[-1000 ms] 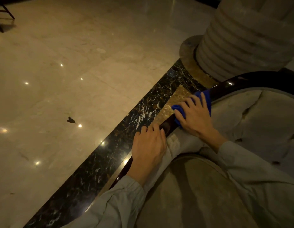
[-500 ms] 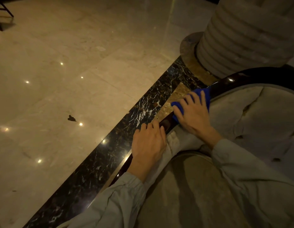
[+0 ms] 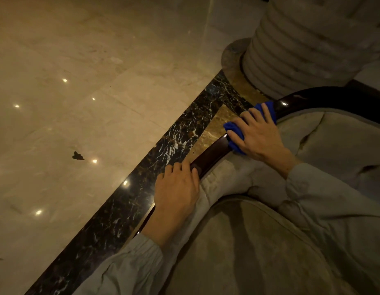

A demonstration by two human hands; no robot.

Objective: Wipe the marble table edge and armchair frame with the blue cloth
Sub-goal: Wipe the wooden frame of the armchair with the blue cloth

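Observation:
The armchair's dark glossy wooden frame (image 3: 212, 152) curves from the lower middle up to the right around beige upholstery (image 3: 334, 145). My right hand (image 3: 257, 133) presses the blue cloth (image 3: 232, 127) onto the frame, fingers wrapped over it; the cloth shows at the fingertips and below the thumb. My left hand (image 3: 176, 190) rests lower on the same frame, fingers curled over its outer edge, holding no cloth. Both arms wear grey sleeves. No marble table is visible.
A polished beige marble floor (image 3: 89, 103) with light reflections fills the left. A black veined marble band (image 3: 142, 188) runs diagonally beside the chair. A ribbed stone column (image 3: 312, 39) on a round base stands at the upper right. A small dark scrap (image 3: 77, 156) lies on the floor.
My right hand and the blue cloth have shifted only slightly along the frame, baring more dark wood between the hands. My left hand has stayed in place.

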